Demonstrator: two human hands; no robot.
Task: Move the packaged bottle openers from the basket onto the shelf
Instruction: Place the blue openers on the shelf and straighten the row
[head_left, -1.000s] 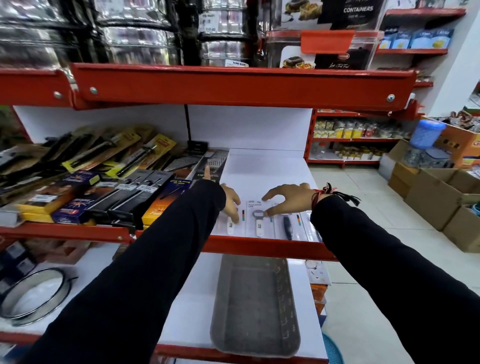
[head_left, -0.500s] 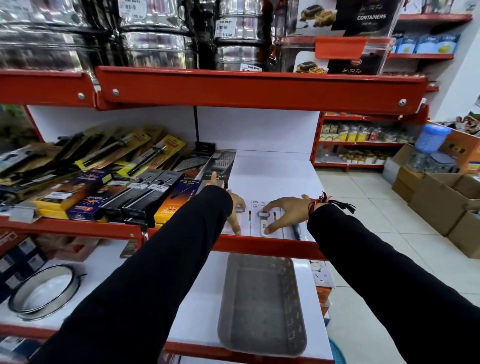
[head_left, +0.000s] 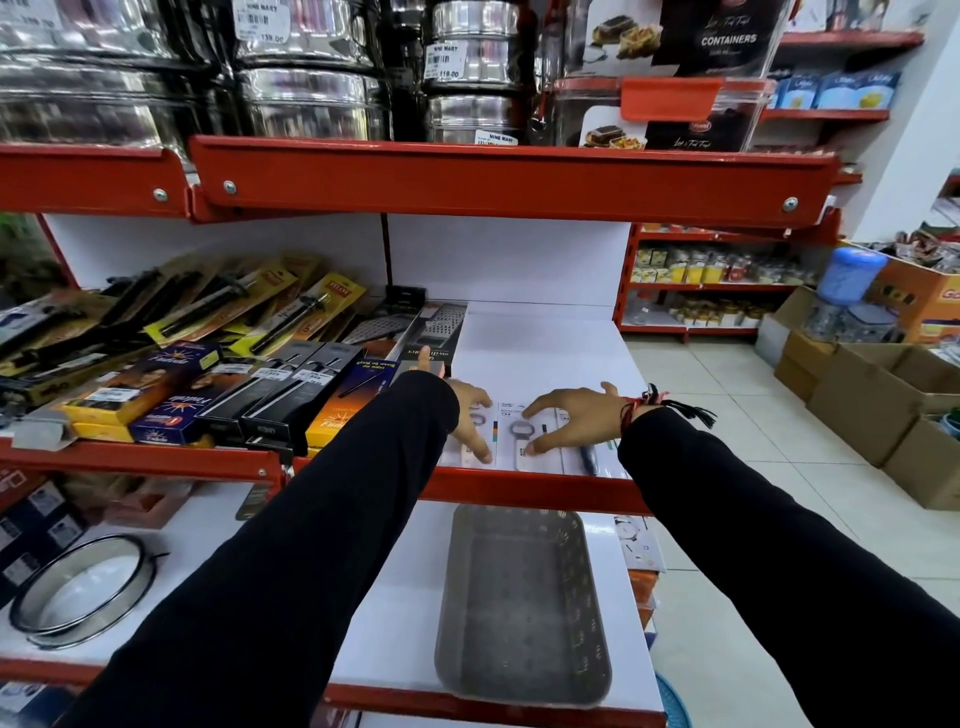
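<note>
Several packaged bottle openers (head_left: 521, 441) lie flat in a row at the front of the white middle shelf (head_left: 540, 353). My left hand (head_left: 470, 415) rests with spread fingers on the leftmost pack. My right hand (head_left: 571, 418) hovers over the middle pack, fingertips touching it, fingers apart. A dark-handled pack (head_left: 588, 457) lies at the right end, partly under my right wrist. The grey plastic basket (head_left: 522, 675) sits on the lower shelf below my arms, with nothing in it.
Boxed and carded kitchen tools (head_left: 291, 395) crowd the shelf left of the openers. Steel tins (head_left: 311, 104) stand on the upper shelf. A metal sieve (head_left: 83, 592) lies lower left. Cardboard boxes (head_left: 872, 400) sit on the tiled aisle floor at right.
The view has shifted slightly up and closer. Both hands stay spread on the packs on the shelf, fingers shifting a little.
</note>
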